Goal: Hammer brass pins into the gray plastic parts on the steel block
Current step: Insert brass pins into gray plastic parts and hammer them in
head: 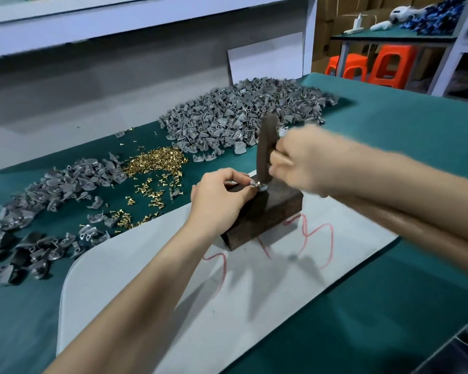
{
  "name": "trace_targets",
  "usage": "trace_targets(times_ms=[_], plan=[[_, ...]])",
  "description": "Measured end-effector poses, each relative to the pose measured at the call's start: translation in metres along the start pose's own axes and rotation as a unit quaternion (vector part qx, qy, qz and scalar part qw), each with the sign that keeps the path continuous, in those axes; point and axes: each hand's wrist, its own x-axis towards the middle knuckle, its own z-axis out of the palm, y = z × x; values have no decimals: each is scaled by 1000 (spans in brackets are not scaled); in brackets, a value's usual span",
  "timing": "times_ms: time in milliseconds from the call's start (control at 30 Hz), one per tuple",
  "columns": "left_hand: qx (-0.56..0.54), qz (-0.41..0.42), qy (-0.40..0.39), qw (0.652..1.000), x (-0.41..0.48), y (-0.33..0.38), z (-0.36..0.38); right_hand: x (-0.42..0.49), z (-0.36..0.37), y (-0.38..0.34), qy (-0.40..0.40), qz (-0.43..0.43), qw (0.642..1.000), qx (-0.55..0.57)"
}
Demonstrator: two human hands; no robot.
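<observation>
A dark steel block (268, 211) stands on a grey sheet (173, 279) in the middle of the green table. My left hand (219, 195) pinches a small gray plastic part (250, 184) on the block's top. My right hand (303, 163), blurred by motion, grips a dark upright hammer (266, 147) whose lower end meets the part. A loose heap of brass pins (154, 163) lies to the left of the block on the green cloth.
A big heap of gray parts (241, 114) lies behind the block. Another spread of gray parts (52, 195) runs along the table's left side, with darker ones (19, 255) nearest. Red scribbles (316, 238) mark the sheet. Orange stools (376, 66) stand beyond the table.
</observation>
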Motion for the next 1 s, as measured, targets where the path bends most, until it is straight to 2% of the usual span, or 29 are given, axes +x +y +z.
trace_targets(times_ms=[67,200,333,467,600,733,867,933,1000], plan=[[2,9,6,1000,-2,-1,0,-2,2,2,-23,5,1000,19],[3,6,13,1000,1,2,2,1,-14,8,61,-7,993,103],[8,-1,10,1000,-1,-1,0,-1,4,-2,-22,5,999,40],[5,-1,11,1000,0,2,1,0,-9,4,42,-3,998,57],[4,-13,3,1000,-2,2,-2,0,-2,-4,-22,22,998,52],[8,-11,2,1000,0,4,-1,-2,-5,-1,35,32,997,61],[10,-15,15,1000,-2,5,0,-5,-7,-6,-10,16,999,39],[5,-17,16,1000,-2,4,0,-1,-6,-2,17,-12,999,40],[1,-20,12,1000,-1,5,0,0,-2,-5,-18,-5,999,50]])
